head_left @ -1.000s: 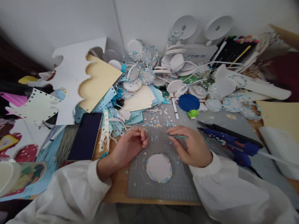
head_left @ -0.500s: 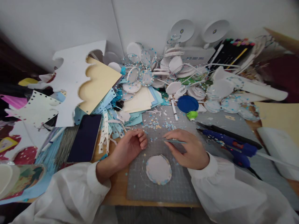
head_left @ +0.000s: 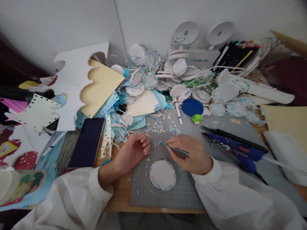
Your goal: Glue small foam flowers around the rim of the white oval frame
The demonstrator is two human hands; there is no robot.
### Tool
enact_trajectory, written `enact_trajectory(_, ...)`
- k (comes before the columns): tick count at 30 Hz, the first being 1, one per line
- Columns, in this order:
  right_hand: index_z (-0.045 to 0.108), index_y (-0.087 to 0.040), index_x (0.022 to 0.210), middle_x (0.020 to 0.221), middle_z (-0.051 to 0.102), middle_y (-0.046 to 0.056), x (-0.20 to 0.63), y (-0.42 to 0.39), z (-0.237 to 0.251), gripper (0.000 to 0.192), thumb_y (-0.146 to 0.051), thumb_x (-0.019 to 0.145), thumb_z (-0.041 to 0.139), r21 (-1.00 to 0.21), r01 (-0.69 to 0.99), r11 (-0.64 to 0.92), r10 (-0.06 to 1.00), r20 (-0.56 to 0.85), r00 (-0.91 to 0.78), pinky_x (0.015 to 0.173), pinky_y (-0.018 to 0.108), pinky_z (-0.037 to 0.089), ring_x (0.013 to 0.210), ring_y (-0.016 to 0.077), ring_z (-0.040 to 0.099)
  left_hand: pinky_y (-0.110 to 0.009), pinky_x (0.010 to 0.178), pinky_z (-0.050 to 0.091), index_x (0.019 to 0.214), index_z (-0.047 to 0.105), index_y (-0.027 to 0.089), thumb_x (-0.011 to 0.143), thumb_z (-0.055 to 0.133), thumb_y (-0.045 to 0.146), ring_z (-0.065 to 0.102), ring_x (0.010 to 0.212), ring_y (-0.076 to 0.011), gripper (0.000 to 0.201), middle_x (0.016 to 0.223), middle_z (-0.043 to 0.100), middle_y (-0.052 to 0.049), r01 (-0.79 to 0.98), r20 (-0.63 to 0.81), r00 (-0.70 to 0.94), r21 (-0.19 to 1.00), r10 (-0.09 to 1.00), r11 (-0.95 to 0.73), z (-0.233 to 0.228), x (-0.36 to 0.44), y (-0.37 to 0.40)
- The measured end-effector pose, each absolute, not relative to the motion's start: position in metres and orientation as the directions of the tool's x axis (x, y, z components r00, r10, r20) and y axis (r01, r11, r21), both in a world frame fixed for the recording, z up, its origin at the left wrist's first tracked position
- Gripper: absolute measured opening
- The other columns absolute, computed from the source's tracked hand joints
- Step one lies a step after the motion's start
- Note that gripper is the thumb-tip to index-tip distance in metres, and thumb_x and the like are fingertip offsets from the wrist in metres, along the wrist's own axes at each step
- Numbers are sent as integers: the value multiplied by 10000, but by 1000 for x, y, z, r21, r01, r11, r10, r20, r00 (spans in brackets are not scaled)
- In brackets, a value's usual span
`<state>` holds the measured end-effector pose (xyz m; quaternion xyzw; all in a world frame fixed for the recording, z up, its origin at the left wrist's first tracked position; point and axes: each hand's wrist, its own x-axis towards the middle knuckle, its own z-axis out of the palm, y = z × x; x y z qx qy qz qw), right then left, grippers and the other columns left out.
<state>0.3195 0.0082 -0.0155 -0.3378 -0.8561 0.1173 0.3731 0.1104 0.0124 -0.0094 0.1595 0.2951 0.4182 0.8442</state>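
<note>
Between the thumb and fingers of my right hand (head_left: 189,153) is a pair of thin metal tweezers (head_left: 178,150), their tips pointing left over the grey cutting mat (head_left: 141,198). My left hand (head_left: 135,151) rests at the mat's left side, fingers loosely curled in, with nothing seen in it. Below and between the hands lies a round white disc (head_left: 163,175), its rim trimmed with small blue and cream pieces. A fine clear thread loops beside its left edge. Tiny star-shaped confetti (head_left: 163,127) is scattered on the mat beyond my hands.
A blue glue gun (head_left: 235,147) lies on the right, near a black pen-like tool. A phone (head_left: 87,142) is at left beside paper strips. Behind stand a blue lid (head_left: 192,107), a green cap (head_left: 197,119), a white marker (head_left: 178,111) and piles of white discs with beaded strands.
My right hand has shifted slightly left, and the tweezers now lie more slanted and closer in its fingers. The left hand and the disc stay nearly in place.
</note>
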Motion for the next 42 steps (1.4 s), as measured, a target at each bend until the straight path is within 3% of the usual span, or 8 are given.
enact_trajectory(7,577,-213,848,798,722,40,318,8,-14,165,-60,787,579,-486,465,740,669,608,-428,675,309,554,725,164,680,-228,553,365,600,427,152,827,456,160,367,541,-110,229,621,340,12,-609,-360,475,525,803,595,-9,110,11)
enact_trajectory(11,589,-218,854,804,718,45,316,4,-8,175,-62,776,608,-636,382,671,740,608,-287,678,312,567,740,170,692,-231,548,357,591,415,157,825,475,166,362,539,-109,242,618,334,16,-609,-361,466,531,808,588,-8,112,12)
enact_trajectory(15,583,-214,803,767,689,32,314,2,-6,126,-108,782,646,-875,136,465,884,451,-122,589,297,569,683,170,687,-226,547,342,565,395,160,837,523,181,350,534,-100,301,599,318,28,-589,-347,437,587,830,556,-8,113,12)
enact_trajectory(18,551,-211,760,722,657,4,313,4,-8,129,-176,784,673,-960,-103,261,961,268,-68,472,254,527,544,127,626,-214,558,326,588,442,151,833,581,209,373,551,-92,288,598,366,29,-528,-287,438,685,852,503,-10,113,10)
enact_trajectory(22,486,-212,730,639,594,-34,312,6,-9,227,-266,762,703,-968,-234,88,989,113,-95,447,236,475,489,102,564,-201,559,306,720,594,145,768,691,247,411,575,-90,149,607,477,21,-381,-247,457,814,855,439,-14,110,6)
enact_trajectory(25,474,-208,721,609,567,-45,310,6,-6,256,-292,745,715,-967,-253,40,991,70,-111,457,236,463,478,96,550,-201,558,308,796,664,157,717,752,262,428,592,-87,158,659,513,18,-265,-268,463,868,845,420,-14,108,3)
enact_trajectory(42,465,-213,746,655,555,-46,309,4,-10,242,-297,774,690,-971,-234,55,988,86,-128,457,231,446,488,86,527,-206,572,360,700,703,161,725,755,244,477,602,-99,100,661,571,-3,-175,-248,455,917,855,359,-11,108,3)
